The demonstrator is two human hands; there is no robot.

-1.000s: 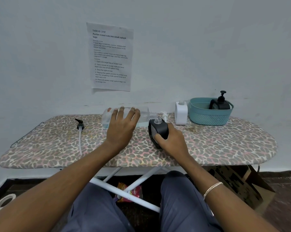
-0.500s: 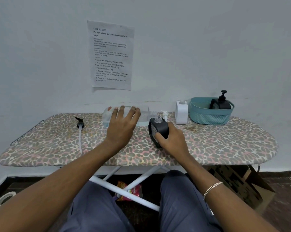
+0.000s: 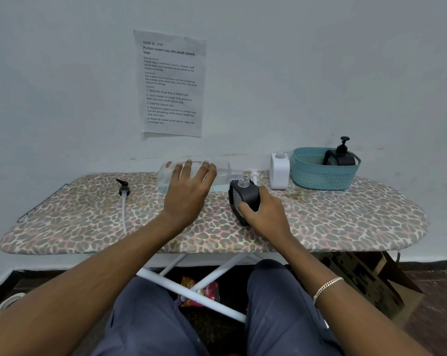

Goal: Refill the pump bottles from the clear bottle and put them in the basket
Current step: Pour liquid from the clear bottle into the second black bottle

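Note:
The clear bottle [image 3: 223,173] is tipped on its side above the ironing board [image 3: 345,217], its open neck over the mouth of a black pump bottle [image 3: 244,195] with no pump on it. My left hand [image 3: 189,191] wraps over the clear bottle's body. My right hand [image 3: 264,214] grips the black bottle and holds it tilted on the board. A white bottle [image 3: 279,172] without a pump stands beside the teal basket [image 3: 322,176]. Inside the basket sits a second black pump bottle [image 3: 340,156] with its pump on.
A loose black pump with a long tube [image 3: 123,199] lies on the left of the board. A white pump head [image 3: 253,174] lies behind the black bottle. A printed sheet [image 3: 171,83] hangs on the wall. A cardboard box [image 3: 366,278] sits under the board's right end.
Both hands and both bottles stay in the same pose; only the view has shifted slightly.

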